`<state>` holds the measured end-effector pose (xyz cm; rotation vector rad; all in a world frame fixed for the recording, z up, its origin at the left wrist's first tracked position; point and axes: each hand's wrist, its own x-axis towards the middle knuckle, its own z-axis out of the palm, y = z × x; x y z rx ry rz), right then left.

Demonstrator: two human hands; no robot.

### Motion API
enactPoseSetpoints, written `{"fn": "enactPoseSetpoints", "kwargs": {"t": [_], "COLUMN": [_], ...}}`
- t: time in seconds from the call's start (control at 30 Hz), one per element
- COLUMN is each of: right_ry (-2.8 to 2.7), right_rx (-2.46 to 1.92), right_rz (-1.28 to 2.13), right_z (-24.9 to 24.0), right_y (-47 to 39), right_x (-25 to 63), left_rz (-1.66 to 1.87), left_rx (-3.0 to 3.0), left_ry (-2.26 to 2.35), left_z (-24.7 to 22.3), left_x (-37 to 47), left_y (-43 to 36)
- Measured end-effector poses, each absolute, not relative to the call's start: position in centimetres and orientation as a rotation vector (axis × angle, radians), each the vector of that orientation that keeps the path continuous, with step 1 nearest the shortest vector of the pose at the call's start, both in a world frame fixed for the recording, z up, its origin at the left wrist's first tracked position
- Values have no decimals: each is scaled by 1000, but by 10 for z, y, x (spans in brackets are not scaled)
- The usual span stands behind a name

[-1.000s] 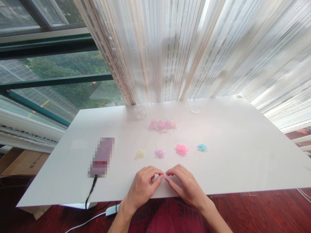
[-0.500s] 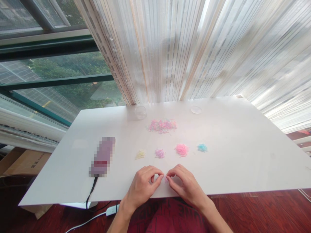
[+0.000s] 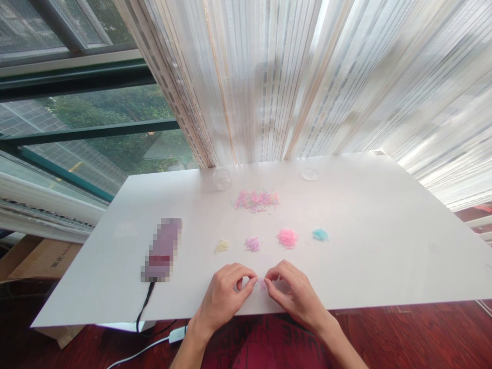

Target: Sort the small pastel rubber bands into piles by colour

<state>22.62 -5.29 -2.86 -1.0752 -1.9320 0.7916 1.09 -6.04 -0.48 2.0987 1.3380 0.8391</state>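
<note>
Near the table's front edge, my left hand (image 3: 229, 290) and my right hand (image 3: 291, 288) face each other with thumb and forefinger pinched; whatever sits in the pinches is too small to make out. Between the fingertips lies a little cluster of pink and purple bits (image 3: 262, 284). Beyond the hands is a row of small piles: yellow (image 3: 222, 246), purple (image 3: 252, 243), bright pink (image 3: 287, 238) and blue (image 3: 320, 234). Farther back spreads a larger mixed pile (image 3: 257, 200), mostly pink.
A clear round container (image 3: 222, 179) and a clear lid (image 3: 310, 175) rest at the back of the white table (image 3: 384, 230). On the left lies a blurred-out purple object (image 3: 163, 250) with a black cord. Curtains (image 3: 269, 77) hang behind the table.
My left fingertips have shifted slightly left, away from the right ones, and more of the small pink and purple cluster shows between them. The piles look unchanged.
</note>
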Motion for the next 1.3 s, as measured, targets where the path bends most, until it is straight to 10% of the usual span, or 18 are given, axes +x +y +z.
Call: {"fn": "enactPoseSetpoints", "kwargs": {"t": [1.3], "right_ry": [-1919], "right_rx": [-1099], "right_rz": [844], "right_z": [-34], "right_y": [-53], "right_x": [233], "left_rz": [1020], "left_rx": [1827], "left_ry": [2142], "left_z": [-22], "left_x": [-43], "left_y": [-33]}}
